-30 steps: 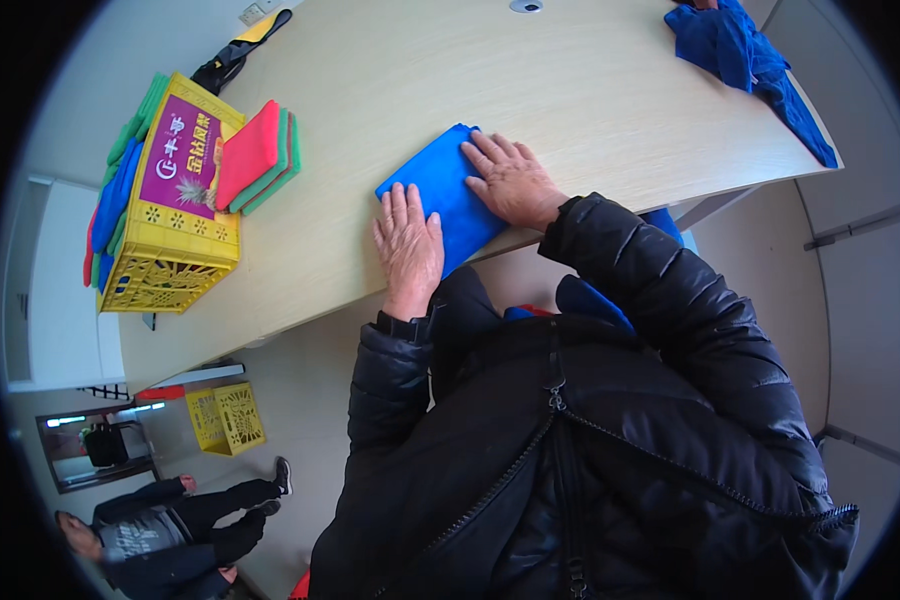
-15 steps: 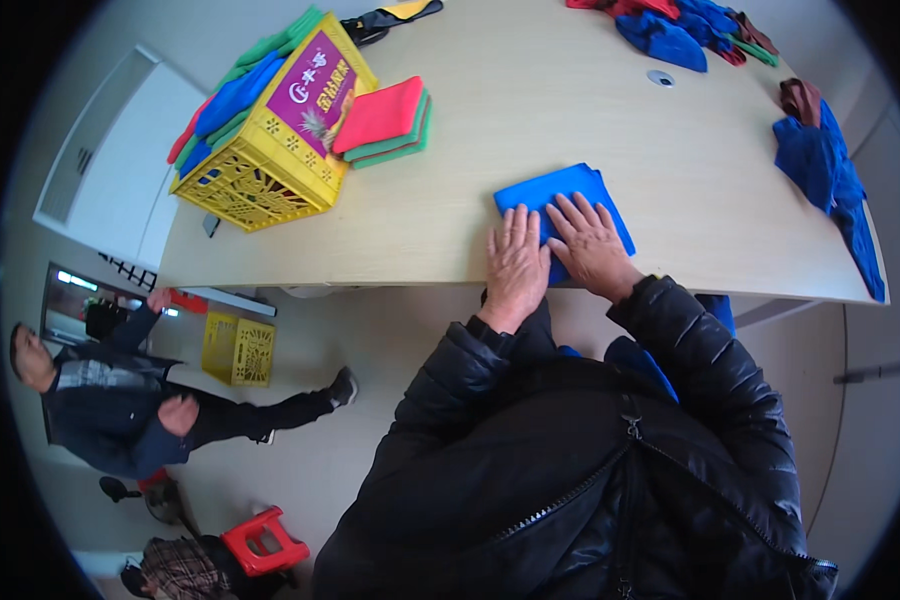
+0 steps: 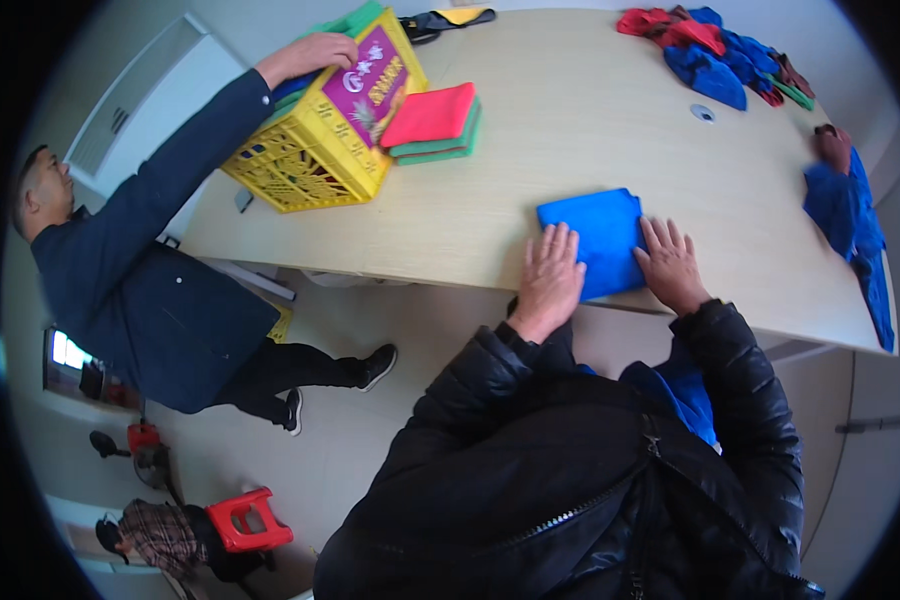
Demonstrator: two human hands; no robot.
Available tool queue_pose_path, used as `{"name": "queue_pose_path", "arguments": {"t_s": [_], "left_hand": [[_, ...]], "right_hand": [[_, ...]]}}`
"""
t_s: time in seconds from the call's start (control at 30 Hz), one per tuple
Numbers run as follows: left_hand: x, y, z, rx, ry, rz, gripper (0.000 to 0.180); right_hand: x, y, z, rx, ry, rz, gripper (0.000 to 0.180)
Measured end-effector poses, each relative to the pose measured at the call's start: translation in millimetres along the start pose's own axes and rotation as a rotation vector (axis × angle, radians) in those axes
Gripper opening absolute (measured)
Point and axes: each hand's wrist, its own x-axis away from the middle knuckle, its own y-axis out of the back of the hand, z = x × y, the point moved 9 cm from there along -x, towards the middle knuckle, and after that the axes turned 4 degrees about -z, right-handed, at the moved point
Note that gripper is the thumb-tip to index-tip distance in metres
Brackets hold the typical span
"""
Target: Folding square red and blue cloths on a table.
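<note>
Pressing flat on a folded blue cloth square, both hands lie palm-down near the front edge of the pale wooden tabletop. The left hand covers the cloth's lower left corner and spills onto the bare wood; the right hand rests on its right edge. The fingers of both are spread and stretched out, gripping nothing, only bearing down on the fabric.

Half a second ago the hands sat closer together on the same cloth; now they are set wider, one at each side, and more of the blue middle shows between them. A person in a dark jacket, earlier standing low at the left and away from the table, now leans in with a hand on the top of the yellow plastic crate. The red and green folded cloths lie just beside the crate as before, and the heap of red and blue rags lies at the far edge.
</note>
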Motion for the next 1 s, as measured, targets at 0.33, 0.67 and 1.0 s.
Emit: {"name": "queue_pose_path", "arguments": {"t_s": [0.33,0.67,1.0], "left_hand": [[13,9,-6,0.028,-0.059,-0.013,0.051],[-37,-68,-16,-0.018,-0.038,0.121,0.051],[-237,-263,-93,0.02,-0.078,0.244,0.053]], "right_hand": [[-22,5,87,-0.067,0.292,-0.12,0.058],[-67,-52,-18,-0.033,0.247,-0.057,0.061],[-183,-102,-262,0.084,0.109,-0.086,0.063]]}}
